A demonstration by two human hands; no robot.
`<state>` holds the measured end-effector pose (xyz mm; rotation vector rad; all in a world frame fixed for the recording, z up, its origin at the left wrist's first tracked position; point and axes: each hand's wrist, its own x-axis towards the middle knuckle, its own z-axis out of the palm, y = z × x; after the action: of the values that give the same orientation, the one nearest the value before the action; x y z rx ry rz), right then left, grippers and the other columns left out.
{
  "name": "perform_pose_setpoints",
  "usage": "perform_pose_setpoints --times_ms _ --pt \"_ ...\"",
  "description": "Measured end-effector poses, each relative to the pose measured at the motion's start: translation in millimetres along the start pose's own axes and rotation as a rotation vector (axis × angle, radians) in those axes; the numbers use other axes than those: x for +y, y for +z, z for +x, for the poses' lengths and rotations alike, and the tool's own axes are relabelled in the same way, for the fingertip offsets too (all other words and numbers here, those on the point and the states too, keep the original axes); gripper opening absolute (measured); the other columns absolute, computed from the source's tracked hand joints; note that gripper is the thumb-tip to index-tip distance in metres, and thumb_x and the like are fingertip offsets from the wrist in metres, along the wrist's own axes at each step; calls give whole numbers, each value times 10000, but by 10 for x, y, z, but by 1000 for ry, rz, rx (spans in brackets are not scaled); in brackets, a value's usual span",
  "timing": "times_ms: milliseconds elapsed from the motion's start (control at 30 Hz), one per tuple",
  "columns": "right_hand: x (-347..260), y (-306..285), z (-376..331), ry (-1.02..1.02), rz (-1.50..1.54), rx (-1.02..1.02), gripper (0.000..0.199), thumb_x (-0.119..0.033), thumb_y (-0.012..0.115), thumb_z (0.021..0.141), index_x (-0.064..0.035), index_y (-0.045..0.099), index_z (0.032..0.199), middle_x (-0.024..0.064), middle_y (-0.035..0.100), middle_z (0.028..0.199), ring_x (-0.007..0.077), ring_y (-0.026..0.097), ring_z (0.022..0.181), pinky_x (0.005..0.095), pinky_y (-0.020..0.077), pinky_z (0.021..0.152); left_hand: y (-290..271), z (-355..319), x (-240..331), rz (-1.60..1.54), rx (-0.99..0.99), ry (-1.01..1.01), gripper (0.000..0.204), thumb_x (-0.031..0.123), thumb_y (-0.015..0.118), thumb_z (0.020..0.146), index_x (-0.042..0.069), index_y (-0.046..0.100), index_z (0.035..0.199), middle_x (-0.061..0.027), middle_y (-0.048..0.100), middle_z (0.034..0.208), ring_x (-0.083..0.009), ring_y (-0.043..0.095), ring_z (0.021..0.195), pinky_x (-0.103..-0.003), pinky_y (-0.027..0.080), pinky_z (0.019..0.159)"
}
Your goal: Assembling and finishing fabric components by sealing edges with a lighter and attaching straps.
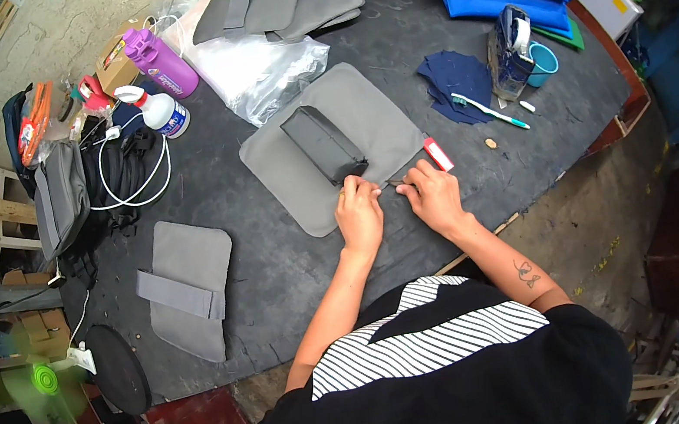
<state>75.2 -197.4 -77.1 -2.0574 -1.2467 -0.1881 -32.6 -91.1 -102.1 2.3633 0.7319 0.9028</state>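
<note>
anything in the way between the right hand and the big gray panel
Nothing visible: the right hand is at the near edge of the gray panel. The red item lies off to one side, and the dark block sits on the panel, by the left hand.

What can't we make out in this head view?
Head view, all:
Anything between the fingertips of the left hand and right hand: too small, fingers cover it.
Large gray panel underside: faces the table.
Fan blades: blurred.
Black shirt: cut off by lower edge.
</note>
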Motion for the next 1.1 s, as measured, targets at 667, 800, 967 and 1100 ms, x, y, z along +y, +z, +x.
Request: perform_pose_setpoints --times_ms 667,800,967,1100 --pt "-49 12 -11 -2 39 -11 199 -136 737 716 -50 558 741 75 526 751 276 594 656 383 472 576 -11 -5 -1 -20 16 -20 71 33 619 813 23 589 876 -81 576 937 -302 619 753 -410 491 633" --pt "-39 44 -22 10 24 -49 195 -144 737 719 -51 568 748 77 532 756 279 598 660 385 474 581 -2 63 -27 -44 64 -51 45 -5 584 818 3 545 837 -98 576 896 -311 611 722 -425 474 610" --pt "-83 65 -22 30 72 -50 199 -158 738 721 -49 573 750 81 538 756 291 594 630 393 472 575 6 32 -200 -314 17 -180 38 -23 521 882 -22 554 862 -94 577 844 -213 572 643 -335 452 560" --pt "-174 130 -17 12 113 -66 194 -162 734 727 -48 578 737 85 541 742 297 594 619 395 475 572 5 39 -264 -406 33 -141 82 -15 499 909 -36 563 863 -83 589 853 -137 498 591 -278 424 539"
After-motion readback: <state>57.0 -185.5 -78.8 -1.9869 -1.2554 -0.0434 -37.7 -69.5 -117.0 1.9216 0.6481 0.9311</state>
